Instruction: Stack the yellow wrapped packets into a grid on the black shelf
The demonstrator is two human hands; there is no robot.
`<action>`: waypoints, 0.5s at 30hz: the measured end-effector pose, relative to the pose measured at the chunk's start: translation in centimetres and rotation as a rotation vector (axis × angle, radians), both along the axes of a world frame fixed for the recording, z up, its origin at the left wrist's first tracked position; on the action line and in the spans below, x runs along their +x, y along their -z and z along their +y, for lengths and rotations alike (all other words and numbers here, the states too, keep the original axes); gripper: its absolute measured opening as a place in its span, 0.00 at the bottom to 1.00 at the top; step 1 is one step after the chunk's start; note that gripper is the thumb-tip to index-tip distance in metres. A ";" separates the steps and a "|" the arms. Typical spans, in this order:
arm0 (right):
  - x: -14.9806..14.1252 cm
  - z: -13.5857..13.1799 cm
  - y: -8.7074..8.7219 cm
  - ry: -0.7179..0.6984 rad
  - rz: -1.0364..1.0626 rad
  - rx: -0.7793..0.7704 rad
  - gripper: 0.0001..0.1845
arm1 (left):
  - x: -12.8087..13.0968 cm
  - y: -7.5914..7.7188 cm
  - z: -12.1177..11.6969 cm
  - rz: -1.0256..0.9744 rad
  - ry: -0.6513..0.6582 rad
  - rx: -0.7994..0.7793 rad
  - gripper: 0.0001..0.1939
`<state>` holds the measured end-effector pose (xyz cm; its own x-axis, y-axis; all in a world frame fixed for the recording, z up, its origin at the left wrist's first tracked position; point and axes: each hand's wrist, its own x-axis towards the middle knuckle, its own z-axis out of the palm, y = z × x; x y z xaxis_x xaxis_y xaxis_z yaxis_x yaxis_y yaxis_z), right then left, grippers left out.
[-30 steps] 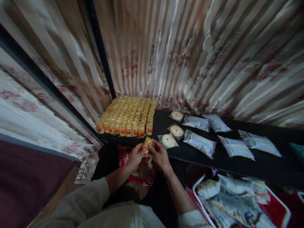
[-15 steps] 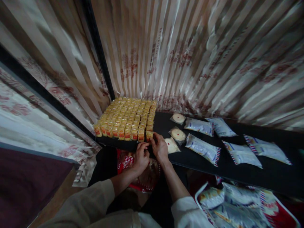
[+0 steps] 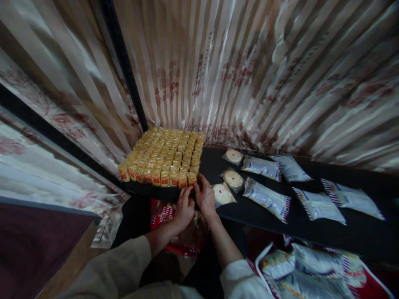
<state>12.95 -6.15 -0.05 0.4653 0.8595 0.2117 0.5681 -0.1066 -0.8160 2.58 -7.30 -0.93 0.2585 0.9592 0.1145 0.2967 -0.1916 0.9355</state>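
A block of several small yellow wrapped packets with red labels [image 3: 165, 155] stands in tight rows at the left end of a black shelf [image 3: 311, 224]. My left hand [image 3: 183, 207] and my right hand [image 3: 204, 195] meet at the block's front right corner. Both sets of fingertips pinch the last yellow packet [image 3: 191, 178] in the front row, which stands on the shelf. A round pale cake in clear wrap [image 3: 222, 194] lies just right of my right hand.
Two more wrapped round cakes [image 3: 233, 178] and several white-and-blue sachets [image 3: 266, 198] lie along the shelf. A red bag [image 3: 174, 224] sits under my hands. A red-rimmed tray of packets [image 3: 311, 274] is at lower right. Striped curtains [image 3: 249, 70] hang behind.
One second ago my hands held a yellow packet in the air in front of the shelf. They moved forward and set it at the front right corner of the block.
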 end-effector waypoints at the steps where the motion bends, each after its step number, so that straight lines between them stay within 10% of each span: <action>1: 0.0 0.1 0.1 0.004 0.018 0.013 0.25 | 0.0 0.0 0.1 -0.009 0.006 0.002 0.27; 15: -0.6 0.0 0.7 0.050 0.112 0.091 0.16 | -0.2 0.2 0.3 0.076 0.078 0.054 0.29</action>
<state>12.35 -6.14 -0.76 0.5321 0.8142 0.2323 0.4688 -0.0548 -0.8816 2.34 -6.99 -1.17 0.3423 0.9288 0.1423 0.3486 -0.2661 0.8987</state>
